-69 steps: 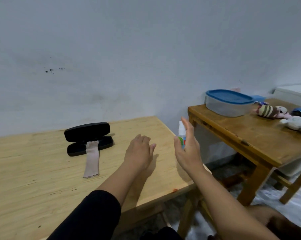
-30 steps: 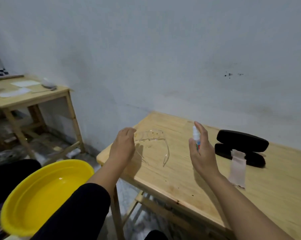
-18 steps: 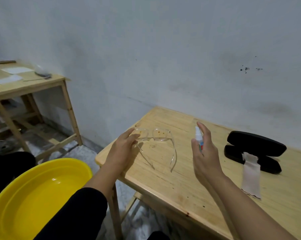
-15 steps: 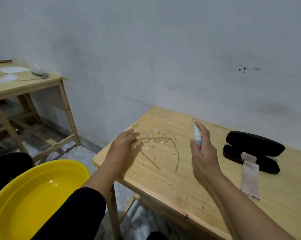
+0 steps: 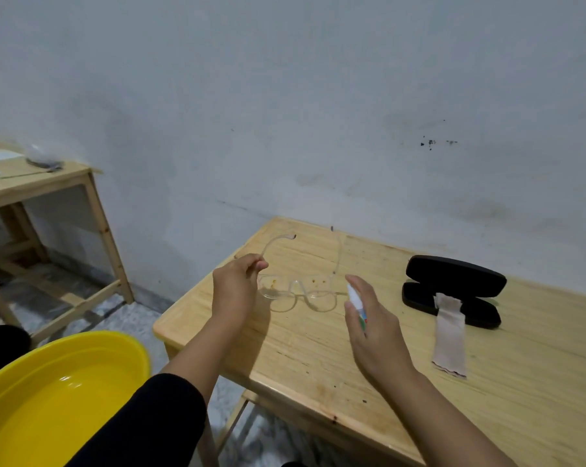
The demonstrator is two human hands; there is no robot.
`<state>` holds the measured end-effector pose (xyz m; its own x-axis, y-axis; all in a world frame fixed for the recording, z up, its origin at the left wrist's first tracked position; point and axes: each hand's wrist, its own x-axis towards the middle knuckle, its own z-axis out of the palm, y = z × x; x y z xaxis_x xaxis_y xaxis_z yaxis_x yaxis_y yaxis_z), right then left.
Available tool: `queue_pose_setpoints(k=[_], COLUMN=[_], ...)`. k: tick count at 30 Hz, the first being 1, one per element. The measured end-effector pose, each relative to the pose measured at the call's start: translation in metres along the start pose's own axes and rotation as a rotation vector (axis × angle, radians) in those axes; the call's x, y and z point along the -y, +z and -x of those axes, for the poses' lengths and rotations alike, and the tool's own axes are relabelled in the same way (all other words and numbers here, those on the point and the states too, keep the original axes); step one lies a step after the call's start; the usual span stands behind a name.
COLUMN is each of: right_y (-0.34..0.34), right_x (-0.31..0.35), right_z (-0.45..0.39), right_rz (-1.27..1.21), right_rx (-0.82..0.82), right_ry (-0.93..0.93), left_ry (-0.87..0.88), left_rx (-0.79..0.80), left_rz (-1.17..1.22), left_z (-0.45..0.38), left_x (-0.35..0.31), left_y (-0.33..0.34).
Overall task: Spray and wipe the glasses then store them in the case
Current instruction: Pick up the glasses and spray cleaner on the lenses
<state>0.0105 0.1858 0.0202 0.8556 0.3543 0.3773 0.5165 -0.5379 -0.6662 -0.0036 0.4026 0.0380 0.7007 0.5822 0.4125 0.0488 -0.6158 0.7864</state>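
Clear plastic glasses (image 5: 296,293) hang in the air above the near-left part of the pale wooden counter (image 5: 507,399), lenses facing the person and both temple arms pointing away toward the wall. The left hand (image 5: 236,291) pinches them at the left hinge between thumb and curled fingertips, which keeps skin off the lenses and leaves both lens faces open to the spray. Orange-brown specks sit on each lens, so the cleaning has not yet taken effect.

Just right of the frame, the right hand (image 5: 372,326) is wrapped around a small white spray bottle (image 5: 356,303), with the index finger laid over the top and the nozzle turned toward the right lens. That grip puts the finger where it can press down, and the bottle sits close enough that the mist should land on the lens rather than on the wood. No mist is visible, so I cannot tell whether the pump is being pressed.

Further right on the counter lies the black case (image 5: 453,291), its lid propped open and ready to receive the glasses at the end. A beige wiping cloth (image 5: 450,335) drapes out of the case's lower half onto the counter, within easy reach of the right hand once the bottle is set down. A yellow basin (image 5: 59,396) sits low at the left, off the counter's edge.

I judge the task to be at the spraying step, with wiping and storing still to come.
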Motion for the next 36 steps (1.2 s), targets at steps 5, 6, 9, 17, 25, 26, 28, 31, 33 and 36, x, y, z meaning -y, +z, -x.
queue_pose_setpoints(k=[5, 6, 9, 17, 25, 26, 28, 31, 33, 36], right_y=[-0.008, -0.010, -0.014, -0.021, -0.022, -0.020, -0.013, -0.005, -0.002, -0.001], right_x=[0.002, 0.002, 0.000, -0.005, 0.004, 0.008, 0.016, 0.025, 0.028, 0.029], right_z=[-0.008, -0.010, -0.015, -0.023, -0.023, -0.022, -0.023, -0.026, -0.027, -0.028], right_rz=[0.135, 0.157, 0.205, 0.202, 0.193, 0.205, 0.226, 0.212, 0.207, 0.177], right_rx=[0.027, 0.020, 0.006, -0.048, -0.048, -0.037, -0.002, 0.035, 0.034, -0.012], right_ry=[0.031, 0.032, 0.041, 0.065, -0.003, -0.028, -0.051, -0.030, -0.030, -0.047], left_ry=[0.091, 0.108, 0.123, 0.148, 0.175, 0.182, 0.201, 0.233, 0.238, 0.250], left_rx=[-0.012, -0.013, 0.002, 0.012, 0.009, 0.008, 0.008, 0.008, 0.011, 0.005], left_rz=[0.022, 0.022, 0.050, 0.065, 0.045, 0.044, 0.039, 0.049, 0.061, 0.064], left_z=[0.004, 0.004, 0.006, 0.007, 0.006, 0.007, 0.008, 0.011, 0.012, 0.011], left_x=[-0.024, -0.028, -0.038, -0.050, -0.053, -0.055, -0.060, -0.066, -0.068, -0.070], left_y=[0.008, 0.009, 0.013, 0.018, 0.023, 0.024, 0.026, 0.027, 0.027, 0.025])
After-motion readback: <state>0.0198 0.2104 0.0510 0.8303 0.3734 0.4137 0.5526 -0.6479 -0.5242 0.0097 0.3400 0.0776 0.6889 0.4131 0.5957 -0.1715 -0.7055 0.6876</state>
